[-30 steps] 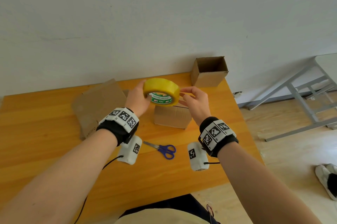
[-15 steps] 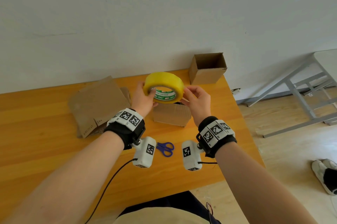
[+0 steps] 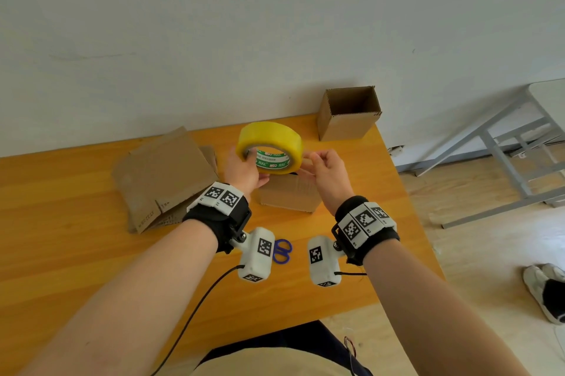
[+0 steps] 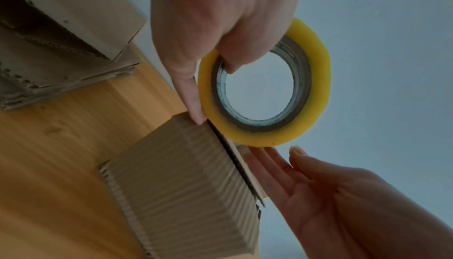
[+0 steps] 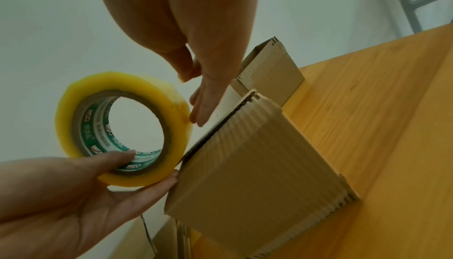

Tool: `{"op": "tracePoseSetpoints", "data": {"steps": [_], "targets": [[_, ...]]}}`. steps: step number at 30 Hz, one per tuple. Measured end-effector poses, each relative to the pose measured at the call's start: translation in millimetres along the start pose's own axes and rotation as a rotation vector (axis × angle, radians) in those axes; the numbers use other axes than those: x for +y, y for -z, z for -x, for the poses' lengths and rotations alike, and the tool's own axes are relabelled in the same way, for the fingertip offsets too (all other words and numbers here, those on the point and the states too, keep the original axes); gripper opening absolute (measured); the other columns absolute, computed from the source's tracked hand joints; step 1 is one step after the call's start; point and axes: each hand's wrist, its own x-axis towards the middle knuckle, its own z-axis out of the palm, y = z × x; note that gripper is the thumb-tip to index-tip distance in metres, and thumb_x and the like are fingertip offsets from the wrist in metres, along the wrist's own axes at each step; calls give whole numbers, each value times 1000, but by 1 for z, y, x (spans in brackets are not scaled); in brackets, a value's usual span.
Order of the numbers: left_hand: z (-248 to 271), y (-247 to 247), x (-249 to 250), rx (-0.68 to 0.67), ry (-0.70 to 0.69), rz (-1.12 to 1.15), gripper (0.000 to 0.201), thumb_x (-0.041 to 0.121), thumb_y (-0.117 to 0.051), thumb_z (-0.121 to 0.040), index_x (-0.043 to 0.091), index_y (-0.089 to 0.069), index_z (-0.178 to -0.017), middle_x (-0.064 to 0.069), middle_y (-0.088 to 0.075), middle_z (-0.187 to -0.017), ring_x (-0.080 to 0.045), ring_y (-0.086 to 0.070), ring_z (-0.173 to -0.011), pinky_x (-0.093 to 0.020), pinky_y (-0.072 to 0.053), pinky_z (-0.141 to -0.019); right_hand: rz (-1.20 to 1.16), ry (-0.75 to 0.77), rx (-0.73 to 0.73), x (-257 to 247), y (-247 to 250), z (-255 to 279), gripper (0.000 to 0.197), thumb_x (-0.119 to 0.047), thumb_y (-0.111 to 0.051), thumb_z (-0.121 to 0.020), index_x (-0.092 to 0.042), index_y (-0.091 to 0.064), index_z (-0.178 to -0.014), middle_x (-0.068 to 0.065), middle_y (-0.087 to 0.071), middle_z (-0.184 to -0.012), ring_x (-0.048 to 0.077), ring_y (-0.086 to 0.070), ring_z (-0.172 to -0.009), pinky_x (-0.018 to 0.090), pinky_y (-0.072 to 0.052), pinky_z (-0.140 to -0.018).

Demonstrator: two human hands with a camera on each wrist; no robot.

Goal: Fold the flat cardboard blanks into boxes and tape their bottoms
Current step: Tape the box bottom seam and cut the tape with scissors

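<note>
My left hand (image 3: 247, 173) grips a yellow tape roll (image 3: 270, 146), thumb through its core, fingers round the outside. The roll hangs just above a folded cardboard box (image 3: 287, 195) that stands on the wooden table (image 3: 61, 253) with its closed flaps facing up. My right hand (image 3: 327, 170) is at the roll's right edge; thumb and forefinger pinch what looks like the tape's loose end, and the other fingers (image 5: 201, 108) lie straight against the roll (image 5: 122, 127). In the left wrist view the roll (image 4: 264, 131) is just above the box's (image 4: 183, 185) flap seam.
A finished open box (image 3: 348, 114) stands at the back right corner. A pile of flat blanks (image 3: 165, 173) lies to the left. Blue scissors (image 3: 282, 250) lie near my wrists. The table's right edge is close; beyond it are a grey metal frame (image 3: 504, 155) and shoes (image 3: 547, 293).
The left hand has lifted the roll a little higher above the box and tilted it. The right hand's fingers have drawn slightly right of the roll's edge.
</note>
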Motion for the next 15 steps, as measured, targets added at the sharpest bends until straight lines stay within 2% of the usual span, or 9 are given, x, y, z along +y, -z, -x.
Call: {"op": "tracePoseSetpoints", "data": {"steps": [2, 4, 7, 8, 10, 12, 15], "targets": [[1, -1, 0, -8, -7, -15, 19, 20, -41, -100, 15, -42, -119, -12, -54, -113, -27, -62, -71, -43, -56, -76, 19, -3, 18, 2, 2, -1, 11, -13, -44, -100, -5, -50, -103, 13, -65, -109, 21, -65, -101, 30, -57, -81], [2, -2, 1, -6, -18, -38, 25, 20, -41, -100, 12, -42, -124, -11, -54, -112, -26, -61, -69, -41, -57, -73, -35, -36, 25, 3, 5, -1, 10, -10, -47, -98, -2, -53, -101, 16, -65, -105, 24, -65, -99, 29, -57, -80], [3, -4, 1, -12, -34, -72, 25, 20, -41, -100, 12, -42, -123, -11, -55, -113, -26, -62, -69, -44, -57, -75, -264, -118, -17, 1, 11, 1, 7, 1, -49, -93, -3, -54, -89, 15, -66, -89, 28, -66, -89, 40, -56, -86], [4, -5, 1, -16, -43, -89, 23, 19, -42, -100, 12, -43, -121, -10, -55, -111, -27, -62, -70, -45, -57, -76, -304, -129, -28, 0, 12, 0, 10, 4, -48, -91, -2, -54, -89, 15, -66, -86, 28, -67, -85, 40, -56, -85], [5, -5, 2, -24, -69, -123, 16, 19, -45, -99, 16, -43, -114, -9, -56, -108, -32, -64, -73, -47, -57, -77, -269, -112, -27, 2, 14, 2, 9, 7, -52, -89, -1, -55, -89, 16, -66, -86, 26, -67, -83, 34, -58, -79], [5, -5, 2, -28, -88, -153, 14, 19, -50, -97, 19, -42, -109, -9, -57, -107, -36, -66, -78, -48, -57, -77, -224, -77, -5, 5, 13, 4, 7, 3, -61, -87, -1, -56, -90, 17, -65, -88, 25, -68, -82, 30, -59, -74], [6, -5, 3, -15, -90, -175, 12, 21, -48, -98, 22, -41, -108, -11, -58, -111, -41, -67, -80, -48, -57, -75, -232, -50, 0, 8, 13, 3, 6, 1, -62, -87, -1, -56, -88, 17, -66, -86, 24, -69, -79, 31, -60, -73]]}}
